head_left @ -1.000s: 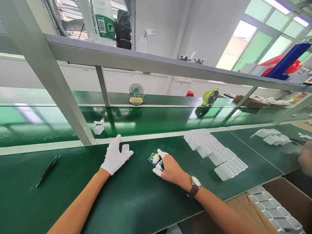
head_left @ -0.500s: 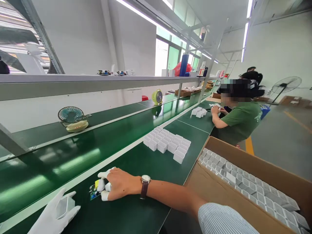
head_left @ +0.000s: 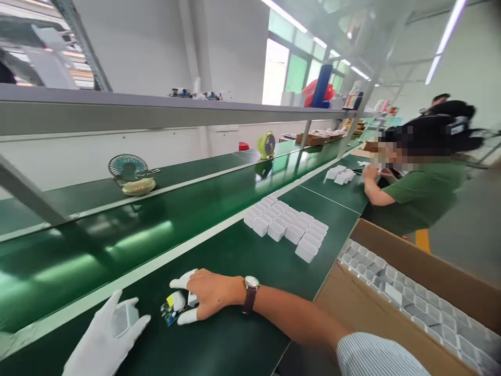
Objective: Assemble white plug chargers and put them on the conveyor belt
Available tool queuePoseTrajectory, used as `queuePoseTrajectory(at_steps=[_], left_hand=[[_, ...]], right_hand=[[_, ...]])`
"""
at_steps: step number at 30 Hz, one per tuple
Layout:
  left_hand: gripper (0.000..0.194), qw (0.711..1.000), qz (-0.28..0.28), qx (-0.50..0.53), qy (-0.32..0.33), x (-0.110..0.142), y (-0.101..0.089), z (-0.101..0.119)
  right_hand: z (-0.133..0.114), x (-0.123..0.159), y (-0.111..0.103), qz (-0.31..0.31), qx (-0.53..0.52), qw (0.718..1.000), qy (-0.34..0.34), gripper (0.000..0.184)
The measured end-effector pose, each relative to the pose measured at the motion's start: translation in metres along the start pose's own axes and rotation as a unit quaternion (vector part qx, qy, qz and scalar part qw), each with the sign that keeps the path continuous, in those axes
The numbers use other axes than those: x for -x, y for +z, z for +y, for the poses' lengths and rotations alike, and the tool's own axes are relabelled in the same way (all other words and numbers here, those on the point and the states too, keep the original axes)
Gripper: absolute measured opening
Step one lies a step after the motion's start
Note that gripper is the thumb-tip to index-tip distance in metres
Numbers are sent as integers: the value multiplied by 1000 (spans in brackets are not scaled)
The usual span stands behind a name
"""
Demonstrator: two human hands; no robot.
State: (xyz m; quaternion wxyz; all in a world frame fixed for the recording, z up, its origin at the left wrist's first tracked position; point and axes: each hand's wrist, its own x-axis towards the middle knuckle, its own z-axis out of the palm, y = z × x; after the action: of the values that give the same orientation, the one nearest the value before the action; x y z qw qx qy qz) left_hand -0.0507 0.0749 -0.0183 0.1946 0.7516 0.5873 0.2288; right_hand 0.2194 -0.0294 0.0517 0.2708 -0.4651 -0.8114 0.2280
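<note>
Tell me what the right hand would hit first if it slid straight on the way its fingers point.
The right hand points left along the bench, fingertips already on the small circuit board. Beyond that, probably the gloved left hand holding a white casing, though depth is unclear.

Matt white cloth glove on left hand [head_left: 104,339], wrapped around a small white plastic housing [head_left: 124,319], smooth and faintly shiny. White cloth finger cots only on fingertips [head_left: 187,317] of right hand [head_left: 209,295], pressing a green circuit board [head_left: 170,311] with a glossy yellow part. Steel-cased wristwatch [head_left: 250,284] on dark leather strap. Smooth green counter [head_left: 219,344], semi-gloss; conveyor belt [head_left: 117,250] at 11 o'clock far glossier, mirror-like. Matt white plastic shells [head_left: 289,224] at 1 o'clock. Rough brown cardboard box [head_left: 410,261] at 3 o'clock.
</note>
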Motion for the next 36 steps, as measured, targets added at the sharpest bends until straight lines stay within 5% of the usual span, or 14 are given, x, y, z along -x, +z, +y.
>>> queuePoseTrajectory(at_steps=[3, 6, 11, 17, 22, 36], left_hand=[[92, 998, -63, 6, -22, 22, -24, 28], [99, 997, -57, 23, -47, 34, -32, 33], [110, 995, -73, 10, -70, 43, -34, 19], [90, 998, -58, -9, -19, 45, -28, 11], [83, 999, -45, 15, 1, 50, -20, 9], [84, 990, 1, 54, 127, 64, -3, 12]], right_hand=[[12, 0, 9, -18, 1, 1000, -9, 73], [22, 1, 21, -7, 29, 1000, 8, 92], [26, 6, 39, -8, 72, 997, -3, 78], [20, 1, 41, -18, 56, 998, 12, 43], [17, 3, 48, 32, 14, 999, -1, 63], [8, 11, 57, 158, -69, 984, -40, 61]])
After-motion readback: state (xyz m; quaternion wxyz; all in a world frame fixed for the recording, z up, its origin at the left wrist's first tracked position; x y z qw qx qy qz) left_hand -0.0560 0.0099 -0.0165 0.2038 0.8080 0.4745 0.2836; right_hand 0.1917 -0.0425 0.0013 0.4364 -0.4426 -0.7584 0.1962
